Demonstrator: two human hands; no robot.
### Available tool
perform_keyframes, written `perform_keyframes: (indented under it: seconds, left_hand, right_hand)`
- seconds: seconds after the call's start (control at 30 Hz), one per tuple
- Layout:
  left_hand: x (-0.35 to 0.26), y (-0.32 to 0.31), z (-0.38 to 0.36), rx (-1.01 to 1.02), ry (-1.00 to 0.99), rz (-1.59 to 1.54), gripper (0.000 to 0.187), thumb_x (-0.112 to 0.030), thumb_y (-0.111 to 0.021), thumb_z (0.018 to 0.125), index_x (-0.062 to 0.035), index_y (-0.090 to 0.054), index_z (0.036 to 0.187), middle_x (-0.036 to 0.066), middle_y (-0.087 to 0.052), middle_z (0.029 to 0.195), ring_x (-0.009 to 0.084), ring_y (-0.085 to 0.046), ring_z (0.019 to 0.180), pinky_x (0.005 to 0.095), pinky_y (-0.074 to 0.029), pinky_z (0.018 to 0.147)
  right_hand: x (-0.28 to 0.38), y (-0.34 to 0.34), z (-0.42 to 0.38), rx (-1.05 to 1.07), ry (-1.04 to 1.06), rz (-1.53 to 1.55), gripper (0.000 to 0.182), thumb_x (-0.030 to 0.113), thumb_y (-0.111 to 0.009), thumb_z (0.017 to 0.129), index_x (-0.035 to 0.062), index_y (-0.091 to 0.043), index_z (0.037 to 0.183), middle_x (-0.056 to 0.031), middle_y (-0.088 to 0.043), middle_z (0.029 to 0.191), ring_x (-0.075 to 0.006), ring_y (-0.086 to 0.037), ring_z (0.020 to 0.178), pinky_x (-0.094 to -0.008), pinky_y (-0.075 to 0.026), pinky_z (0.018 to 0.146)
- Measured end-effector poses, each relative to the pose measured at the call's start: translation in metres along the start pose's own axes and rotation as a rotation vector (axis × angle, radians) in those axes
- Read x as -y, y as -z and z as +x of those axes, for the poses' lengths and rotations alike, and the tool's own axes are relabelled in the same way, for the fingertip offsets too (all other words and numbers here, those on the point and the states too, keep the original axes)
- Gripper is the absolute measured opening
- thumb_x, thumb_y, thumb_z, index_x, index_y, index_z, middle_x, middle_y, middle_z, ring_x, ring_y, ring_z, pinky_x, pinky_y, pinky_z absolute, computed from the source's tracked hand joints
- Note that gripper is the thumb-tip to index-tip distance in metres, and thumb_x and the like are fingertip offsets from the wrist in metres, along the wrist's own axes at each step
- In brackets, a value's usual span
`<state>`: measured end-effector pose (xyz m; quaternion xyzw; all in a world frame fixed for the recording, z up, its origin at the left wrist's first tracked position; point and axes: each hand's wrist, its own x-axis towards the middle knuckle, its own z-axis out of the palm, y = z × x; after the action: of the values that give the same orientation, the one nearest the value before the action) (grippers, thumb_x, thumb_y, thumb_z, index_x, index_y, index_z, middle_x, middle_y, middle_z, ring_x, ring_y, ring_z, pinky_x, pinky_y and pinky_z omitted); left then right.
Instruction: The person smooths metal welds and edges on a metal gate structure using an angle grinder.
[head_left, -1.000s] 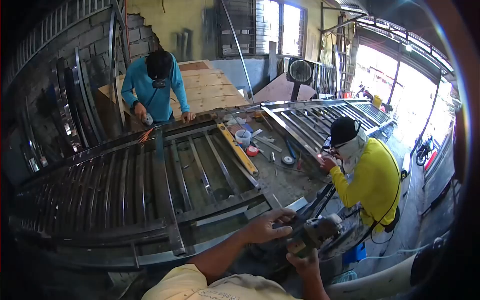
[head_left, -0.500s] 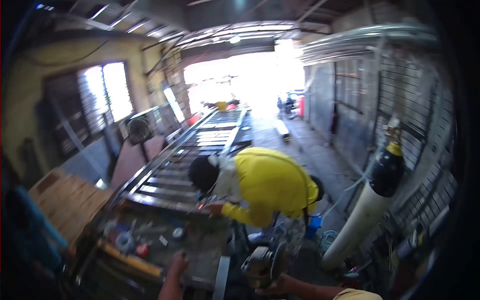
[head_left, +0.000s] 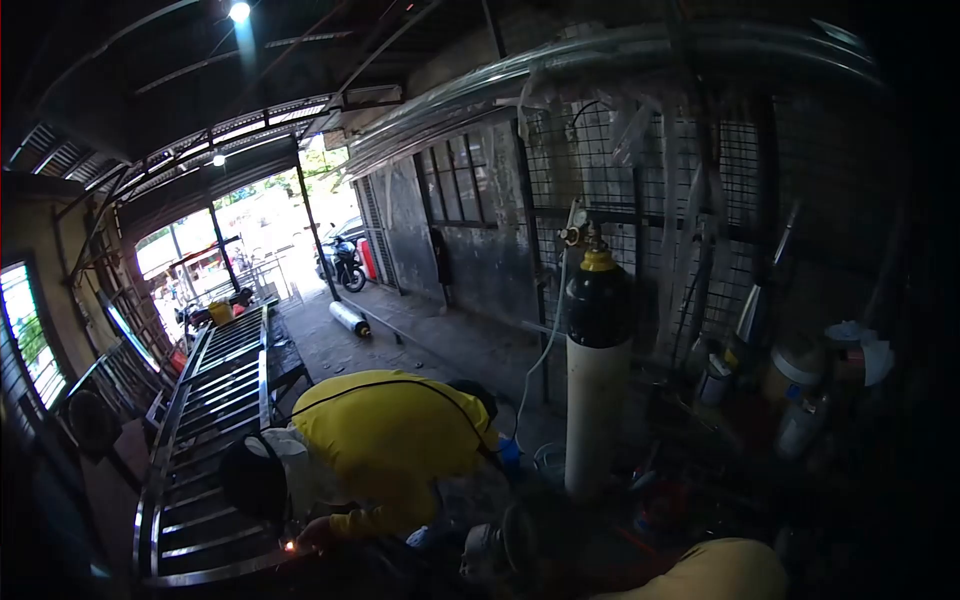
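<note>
Low in the middle, in deep shadow, is an angle grinder (head_left: pixel 485 548) with its disc (head_left: pixel 519 540) facing right. My right arm, in a tan sleeve (head_left: pixel 710 572), reaches toward it from the lower right. My right hand is nearly lost in the dark at the grinder; half a second ago it was plainly gripping the tool's body. My left hand is out of the picture. Just left of the grinder, a co-worker in a yellow top (head_left: pixel 385 430) bends over a barred metal frame (head_left: pixel 215 440). A bright glowing spot (head_left: pixel 290 546) shows by that person's hand (head_left: pixel 318 535).
A tall gas cylinder (head_left: pixel 598 400) with a regulator and hose (head_left: pixel 540 375) stands right of the co-worker. Another cylinder (head_left: pixel 349 319) lies on the floor farther back. A motorcycle (head_left: pixel 342 262) is near the bright doorway. Containers (head_left: pixel 797 365) and clutter crowd the dark right side.
My view has swung to the right, so the metal frame and co-worker sit farther left. My left hand and the cluttered bench top have left the picture. The image is darker.
</note>
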<state>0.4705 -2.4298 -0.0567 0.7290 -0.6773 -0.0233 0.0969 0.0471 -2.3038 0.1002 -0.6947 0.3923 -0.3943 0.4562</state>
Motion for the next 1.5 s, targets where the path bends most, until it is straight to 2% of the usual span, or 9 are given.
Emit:
perform_keyframes:
  seconds: [0.3, 0.53, 0.8, 0.9, 1.0, 1.13, 1.3, 1.37, 1.5]
  left_hand:
    - [-0.14, 0.018, 0.013, 0.026, -0.326, -0.176, 0.049, -0.033, -0.061, 0.095, -0.0102, -0.056, 0.137, 0.017, -0.06, 0.132, 0.0329, -0.06, 0.119, 0.0544, -0.045, 0.096]
    - [-0.214, 0.028, -0.044, 0.173, -0.434, -0.344, 0.051, -0.036, -0.06, 0.095, -0.0116, -0.054, 0.14, 0.019, -0.058, 0.135, 0.0346, -0.059, 0.121, 0.059, -0.044, 0.096]
    - [-0.257, 0.012, -0.158, 0.55, -0.309, -0.519, 0.054, -0.039, -0.06, 0.096, -0.0131, -0.052, 0.143, 0.02, -0.055, 0.139, 0.0367, -0.057, 0.123, 0.0642, -0.042, 0.095]
    - [-0.265, 0.002, -0.205, 0.72, -0.218, -0.579, 0.055, -0.041, -0.059, 0.097, -0.0137, -0.051, 0.144, 0.021, -0.054, 0.141, 0.0374, -0.057, 0.124, 0.0662, -0.042, 0.095]
    - [-0.27, -0.007, -0.25, 0.866, -0.14, -0.626, 0.056, -0.042, -0.059, 0.097, -0.0143, -0.051, 0.146, 0.021, -0.054, 0.142, 0.0382, -0.057, 0.125, 0.0681, -0.041, 0.095]
    - [-0.277, -0.009, -0.304, 0.97, -0.07, -0.699, 0.058, -0.044, -0.059, 0.098, -0.0151, -0.05, 0.147, 0.022, -0.052, 0.144, 0.0392, -0.056, 0.126, 0.0707, -0.04, 0.094]
    - [-0.27, 0.024, -0.349, 0.654, 0.053, -0.944, 0.06, -0.046, -0.058, 0.098, -0.016, -0.048, 0.149, 0.023, -0.051, 0.146, 0.0405, -0.055, 0.128, 0.074, -0.04, 0.094]
    - [-0.299, 0.09, -0.351, 0.327, 0.259, -1.109, 0.035, -0.01, -0.062, 0.09, -0.0106, -0.068, 0.125, 0.009, -0.07, 0.097, 0.0163, -0.067, 0.094, 0.0326, -0.054, 0.083]
    - [-0.343, 0.189, -0.361, -0.116, 0.118, -0.965, 0.025, -0.004, -0.06, 0.095, -0.0075, -0.072, 0.117, 0.002, -0.068, 0.091, 0.0097, -0.064, 0.082, 0.0256, -0.05, 0.064]
  right_hand:
    - [0.005, 0.011, -0.019, -0.229, 0.275, -0.08, 0.056, 0.035, -0.079, 0.085, 0.005, -0.062, 0.128, -0.0159, -0.064, 0.127, -0.0321, -0.057, 0.118, -0.0413, -0.042, 0.106]
    - [-0.007, 0.022, -0.039, 0.092, -0.062, 0.153, 0.065, 0.027, -0.081, 0.082, 0.004, -0.053, 0.136, -0.013, -0.06, 0.131, -0.0255, -0.056, 0.118, -0.039, -0.046, 0.102]
    - [-0.009, 0.057, -0.065, 0.176, 0.01, 0.269, 0.077, 0.021, -0.081, 0.079, 0.003, -0.043, 0.144, -0.0136, -0.053, 0.139, -0.0235, -0.052, 0.123, -0.0381, -0.046, 0.103]
    - [-0.05, 0.042, -0.076, 0.045, 0.149, 0.257, 0.071, 0.019, -0.078, 0.075, 0.0056, -0.052, 0.139, -0.013, -0.066, 0.116, -0.023, -0.062, 0.105, -0.0353, -0.049, 0.094]
    - [-0.012, 0.083, -0.103, 0.332, -0.096, 0.276, 0.079, 0.025, -0.081, 0.078, 0.0029, -0.044, 0.143, -0.0181, -0.058, 0.132, -0.0266, -0.055, 0.123, -0.0397, -0.045, 0.103]
    - [-0.057, 0.072, -0.142, 0.306, -0.043, 0.185, 0.071, 0.027, -0.08, 0.078, 0.0027, -0.05, 0.138, -0.0178, -0.063, 0.123, -0.0279, -0.061, 0.112, -0.0405, -0.049, 0.096]
    - [-0.037, 0.097, -0.181, 0.416, 0.04, 0.186, 0.074, 0.034, -0.081, 0.079, 0.0018, -0.05, 0.138, -0.0192, -0.06, 0.127, -0.0312, -0.059, 0.116, -0.0427, -0.046, 0.102]
    - [-0.033, 0.1, -0.187, 0.498, 0.052, 0.234, 0.077, 0.035, -0.081, 0.081, 0.0009, -0.047, 0.14, -0.0194, -0.057, 0.131, -0.0314, -0.057, 0.12, -0.0432, -0.044, 0.105]
    - [-0.012, 0.084, -0.207, 0.613, -0.085, 0.577, 0.079, 0.023, -0.083, 0.08, 0.0008, -0.042, 0.144, -0.0137, -0.056, 0.133, -0.0236, -0.055, 0.122, -0.0389, -0.045, 0.105]
